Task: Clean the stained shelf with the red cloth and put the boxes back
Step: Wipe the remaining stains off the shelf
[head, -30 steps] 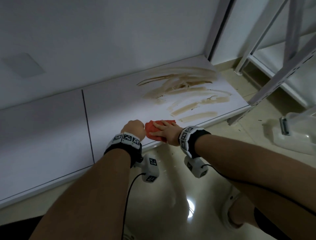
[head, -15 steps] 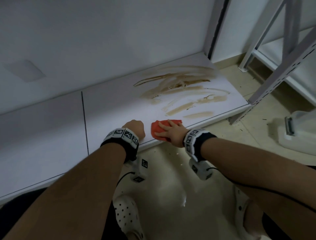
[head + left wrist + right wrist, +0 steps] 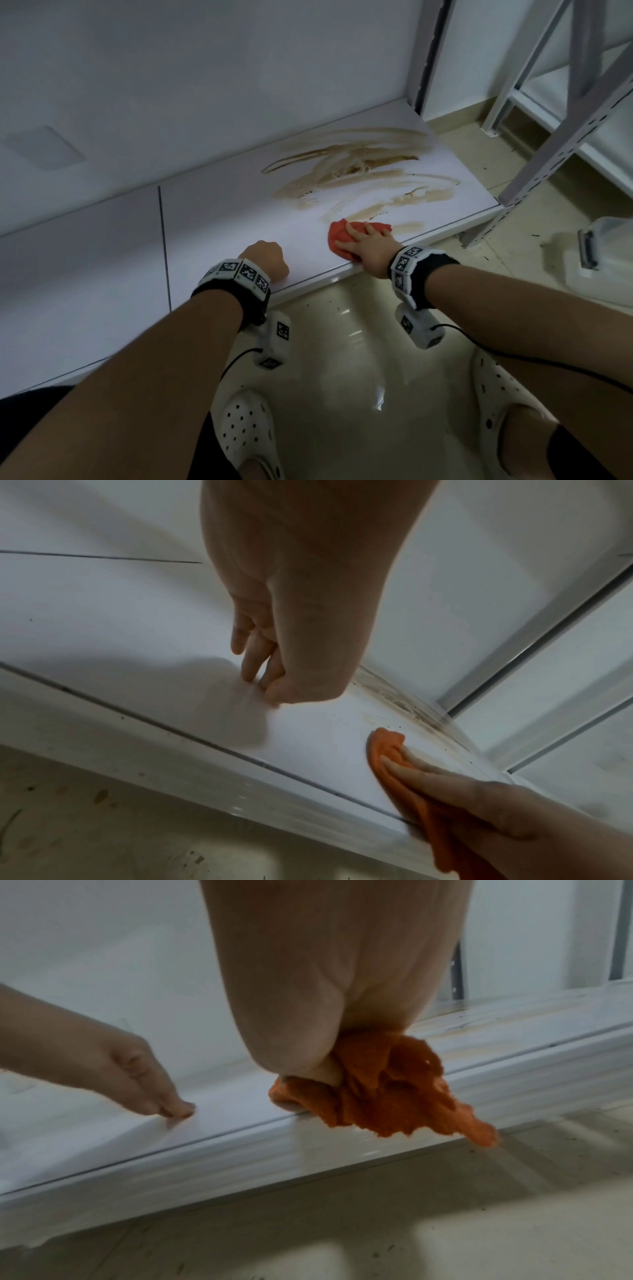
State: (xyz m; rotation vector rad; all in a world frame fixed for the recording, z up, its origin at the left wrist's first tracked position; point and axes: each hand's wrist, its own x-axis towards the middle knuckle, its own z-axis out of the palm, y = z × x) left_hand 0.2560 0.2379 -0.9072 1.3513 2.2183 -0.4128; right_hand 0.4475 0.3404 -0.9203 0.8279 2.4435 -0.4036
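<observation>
On the shelf (image 3: 239, 219), right hand (image 3: 368, 248) is pressing the cloth (image 3: 340, 236) flat-fingered; left hand (image 3: 265, 257) is resting fisted, holding nothing.

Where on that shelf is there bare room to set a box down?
The white shelf is bare left of the left hand, across the dark seam. The right end is crowded: brown stains, plus the right hand pressing the red cloth.

white wall (image 3: 205, 68), glossy beige floor (image 3: 359, 342), metal racking (image 3: 548, 137)
</observation>
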